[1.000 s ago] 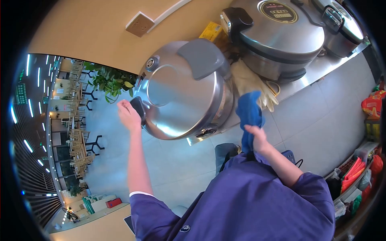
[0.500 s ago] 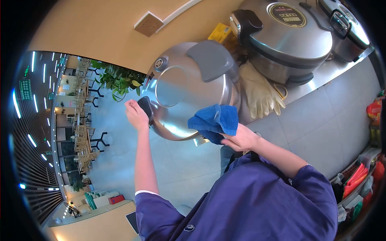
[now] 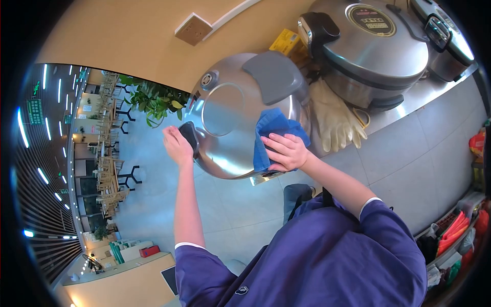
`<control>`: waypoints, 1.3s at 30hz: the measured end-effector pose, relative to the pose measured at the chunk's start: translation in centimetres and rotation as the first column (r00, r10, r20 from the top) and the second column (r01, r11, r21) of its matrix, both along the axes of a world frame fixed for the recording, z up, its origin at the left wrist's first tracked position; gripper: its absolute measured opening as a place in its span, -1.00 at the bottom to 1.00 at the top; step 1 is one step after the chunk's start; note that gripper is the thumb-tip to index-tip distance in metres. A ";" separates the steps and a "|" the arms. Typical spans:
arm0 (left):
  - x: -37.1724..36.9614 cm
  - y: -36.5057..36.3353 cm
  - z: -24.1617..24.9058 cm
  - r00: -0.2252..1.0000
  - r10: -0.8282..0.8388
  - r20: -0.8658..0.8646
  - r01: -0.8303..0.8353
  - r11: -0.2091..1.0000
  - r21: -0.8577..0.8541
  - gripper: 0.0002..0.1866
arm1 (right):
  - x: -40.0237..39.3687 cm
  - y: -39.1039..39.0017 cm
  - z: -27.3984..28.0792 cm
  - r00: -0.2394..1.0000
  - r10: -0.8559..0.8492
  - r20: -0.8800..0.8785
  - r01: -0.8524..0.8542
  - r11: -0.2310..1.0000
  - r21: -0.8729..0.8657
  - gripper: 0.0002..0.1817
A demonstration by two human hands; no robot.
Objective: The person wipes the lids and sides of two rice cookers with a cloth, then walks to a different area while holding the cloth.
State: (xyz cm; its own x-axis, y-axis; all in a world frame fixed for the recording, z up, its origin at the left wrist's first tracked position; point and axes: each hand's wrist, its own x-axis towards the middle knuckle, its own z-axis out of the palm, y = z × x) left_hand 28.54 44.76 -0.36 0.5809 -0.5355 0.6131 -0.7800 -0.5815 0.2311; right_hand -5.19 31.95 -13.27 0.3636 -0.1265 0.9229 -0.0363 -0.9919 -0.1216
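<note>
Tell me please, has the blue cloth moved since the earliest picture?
Yes. The blue cloth has moved left against the nearest cooker: it was in front of the pale gloves, and now it is on the cooker's lid.

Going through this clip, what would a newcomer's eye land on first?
Probably the big rounded metal cooker in the middle, with the right hand pressing a vivid blue cloth on its near side and the left hand at its black side handle. Next, the pale rubber gloves lying between it and a second cooker.
</note>
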 end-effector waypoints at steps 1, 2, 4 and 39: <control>0.0 0.0 0.0 1.000 -0.004 0.001 0.004 1.000 -0.006 -0.50 | 0.1 0.0 -0.5 1.000 -0.015 0.024 0.015 1.000 0.007 -0.50; 0.0 0.0 -0.1 1.000 -0.009 0.002 0.009 1.000 -0.011 -0.50 | 0.3 0.1 -1.0 0.998 -0.031 0.047 0.031 0.999 0.015 -0.55; 0.1 0.0 -0.2 1.000 -0.019 -0.018 0.018 1.000 -0.018 -0.52 | 1.0 1.1 -2.8 0.995 -0.045 0.089 0.039 0.997 0.074 -0.58; -0.2 0.1 0.1 1.000 -0.017 -0.008 0.017 1.000 0.024 -0.50 | 10.8 7.4 -30.0 0.478 -0.797 0.370 -0.821 -0.255 0.511 -0.44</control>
State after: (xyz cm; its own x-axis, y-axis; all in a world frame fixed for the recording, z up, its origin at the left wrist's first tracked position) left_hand 28.37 44.87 -0.30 0.5762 -0.5598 0.5956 -0.7880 -0.5740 0.2228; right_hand 5.62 39.33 -43.29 -0.0116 -0.7633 -0.6459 0.8348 0.3482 -0.4264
